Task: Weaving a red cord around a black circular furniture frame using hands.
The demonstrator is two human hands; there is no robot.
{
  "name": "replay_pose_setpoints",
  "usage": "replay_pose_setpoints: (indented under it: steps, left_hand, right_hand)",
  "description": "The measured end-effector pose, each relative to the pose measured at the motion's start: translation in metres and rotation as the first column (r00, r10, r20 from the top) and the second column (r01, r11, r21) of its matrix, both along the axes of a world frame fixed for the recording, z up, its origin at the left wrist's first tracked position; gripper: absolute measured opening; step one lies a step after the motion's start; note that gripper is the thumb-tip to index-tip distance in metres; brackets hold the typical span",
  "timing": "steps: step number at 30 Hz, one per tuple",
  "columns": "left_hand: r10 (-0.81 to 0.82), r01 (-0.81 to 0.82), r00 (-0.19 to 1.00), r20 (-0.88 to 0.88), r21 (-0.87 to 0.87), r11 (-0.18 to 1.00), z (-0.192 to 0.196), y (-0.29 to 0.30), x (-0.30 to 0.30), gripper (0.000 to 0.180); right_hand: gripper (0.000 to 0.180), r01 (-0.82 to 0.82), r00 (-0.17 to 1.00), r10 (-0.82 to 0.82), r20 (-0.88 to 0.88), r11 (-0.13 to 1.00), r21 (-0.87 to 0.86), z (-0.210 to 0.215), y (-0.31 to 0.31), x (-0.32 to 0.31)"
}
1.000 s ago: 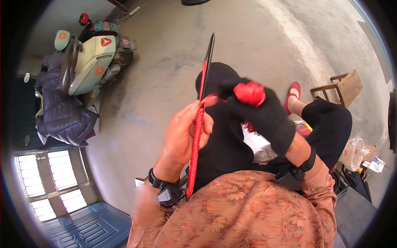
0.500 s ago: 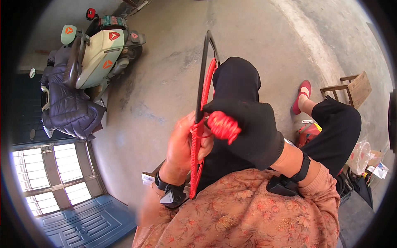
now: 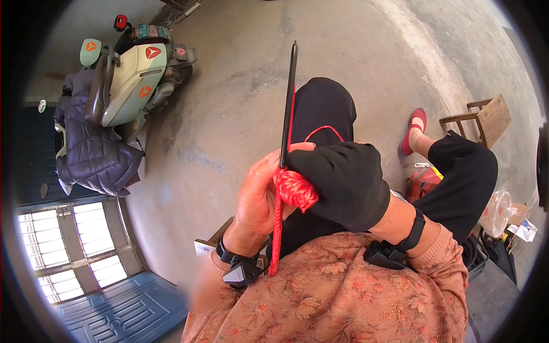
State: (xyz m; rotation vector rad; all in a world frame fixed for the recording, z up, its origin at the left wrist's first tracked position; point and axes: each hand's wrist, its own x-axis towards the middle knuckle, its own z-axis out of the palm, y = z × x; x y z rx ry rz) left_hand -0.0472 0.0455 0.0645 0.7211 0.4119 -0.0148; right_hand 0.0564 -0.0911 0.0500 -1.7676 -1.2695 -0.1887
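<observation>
A narrow black frame, partly bound with braided red cord, stands nearly edge-on above my lap. My bare left hand is closed round its middle, the fingers partly behind it. A wound bundle of red cord lies against the frame, gripped by my right hand, which wears a black glove. Over the dark trouser knee a thin loop of red cord arches above the glove. The glove hides part of the bundle and my right fingertips.
A scooter draped with a dark quilted cover stands at the left. A small wooden stool is at the right, beyond a red shoe. Bags and boxes, among them a clear plastic bag, lie at the lower right.
The frame has turned to show its edge. My right hand has brought the cord bundle left and down against the frame, and a loop of cord now shows above the glove.
</observation>
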Motion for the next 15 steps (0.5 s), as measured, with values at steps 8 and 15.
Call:
replay_pose_setpoints:
  steps: [8, 15]
  left_hand:
    - [-0.085, 0.085, 0.996, 0.008, 0.038, 0.996, -0.007, -0.001, 0.0, 0.027]
    - [-0.064, 0.074, 0.973, -0.221, 0.038, 0.997, -0.023, -0.015, 0.027, 0.021]
  right_hand:
    - [0.011, 0.081, 0.713, -0.002, -0.701, 0.994, 0.079, 0.0, 0.001, 0.013]
    - [0.017, 0.025, 0.451, -0.036, -0.892, 0.999, -0.028, -0.017, -0.018, 0.03]
